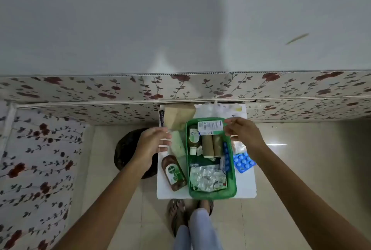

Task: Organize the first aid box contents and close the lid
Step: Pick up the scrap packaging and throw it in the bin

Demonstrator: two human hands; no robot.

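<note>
A big grey wall [180, 18] fills the top, with flowery panels [80, 89] below it and a shiny tiled floor [291, 159] underneath. A small white bench [247, 185] stands on the floor. On it sits the green first aid box [233, 181], open, with no lid on. Inside lie two brown rolls [211, 145], a silver pill pack [207, 177] and a white carton [210, 126]. A brown bottle [173, 172] lies left of the box. A blue pill strip [244, 162] lies right of it. The left hand [153, 145] hovers left of the box, fingers spread wide, holding nothing. The right hand [244, 133] is over the box's far right corner, fingers loosely open, just beside the carton.
</note>
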